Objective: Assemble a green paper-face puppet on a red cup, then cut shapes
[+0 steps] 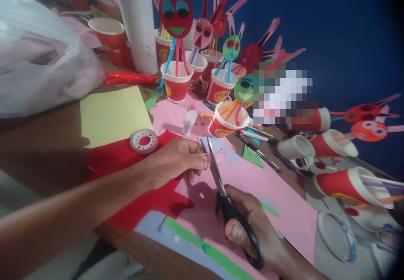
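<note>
My left hand pinches a small piece of pink paper that has thin circle outlines on it. In my right hand is a pair of black-handled scissors, with the thumb through one loop. Their blades stand slightly apart, pointing away from me at the paper beside my left fingertips. Beneath both hands lies a large pink sheet. A red sheet with a cut edge spreads under my left forearm, and a white tape ring rests near that wrist.
Red-and-white paper cups holding paper faces on straws stand along the blue wall. Several more cups lie tipped at the right. A pale yellow sheet, a plastic bag and a red cutter are leftward. A pen lies behind my right hand.
</note>
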`<state>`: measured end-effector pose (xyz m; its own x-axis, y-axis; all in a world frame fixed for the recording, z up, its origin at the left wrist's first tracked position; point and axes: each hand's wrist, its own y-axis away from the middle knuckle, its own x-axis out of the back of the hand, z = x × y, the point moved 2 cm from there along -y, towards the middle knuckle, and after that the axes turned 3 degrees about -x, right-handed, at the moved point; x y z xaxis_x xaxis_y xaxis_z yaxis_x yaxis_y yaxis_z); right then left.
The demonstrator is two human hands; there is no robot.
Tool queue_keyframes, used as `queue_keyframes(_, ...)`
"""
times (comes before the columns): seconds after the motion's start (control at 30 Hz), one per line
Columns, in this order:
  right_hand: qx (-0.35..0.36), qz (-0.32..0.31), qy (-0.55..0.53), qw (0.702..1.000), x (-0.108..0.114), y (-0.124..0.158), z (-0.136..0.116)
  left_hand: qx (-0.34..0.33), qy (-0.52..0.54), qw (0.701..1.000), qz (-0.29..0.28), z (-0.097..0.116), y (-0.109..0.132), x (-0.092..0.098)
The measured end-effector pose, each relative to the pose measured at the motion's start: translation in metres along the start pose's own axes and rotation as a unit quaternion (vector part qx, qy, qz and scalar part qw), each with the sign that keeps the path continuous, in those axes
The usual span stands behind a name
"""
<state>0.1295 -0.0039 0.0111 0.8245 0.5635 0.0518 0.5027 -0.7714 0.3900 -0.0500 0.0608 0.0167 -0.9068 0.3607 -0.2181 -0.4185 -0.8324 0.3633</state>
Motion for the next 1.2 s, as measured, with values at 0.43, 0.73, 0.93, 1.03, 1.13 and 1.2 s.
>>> queue_keyframes(0.43, 0.004, -0.004, 0.004, 1.000, 0.0024, -0.0002, 0.0017, 0.006, -0.028, 1.000, -0.005, -0.0005, 0.0005, 0.0031)
queue_keyframes(0.73, 0.007, -0.012, -0.006, 1.000, 0.0025, 0.0018, 0.0022, 0.001, -0.045, 0.999, -0.008, -0.0010, -0.0003, 0.0048)
queue_keyframes(0.93, 0.005, -0.015, -0.014, 1.000, 0.0020, 0.0023, 0.0032, 0.005, -0.043, 0.999, -0.007, -0.0015, -0.0010, 0.0053)
queue_keyframes(1.03, 0.008, -0.012, -0.019, 1.000, 0.0018, 0.0018, 0.0033, -0.002, -0.033, 0.999, -0.015, -0.0030, -0.0012, 0.0056)
queue_keyframes(1.13, 0.015, 0.001, -0.021, 1.000, 0.0018, 0.0008, 0.0026, 0.000, -0.010, 1.000, -0.021, -0.0043, -0.0010, 0.0047)
queue_keyframes(1.2, 0.015, 0.005, -0.024, 1.000, 0.0016, 0.0001, 0.0022, -0.005, 0.011, 1.000, -0.029, -0.0040, -0.0005, 0.0030)
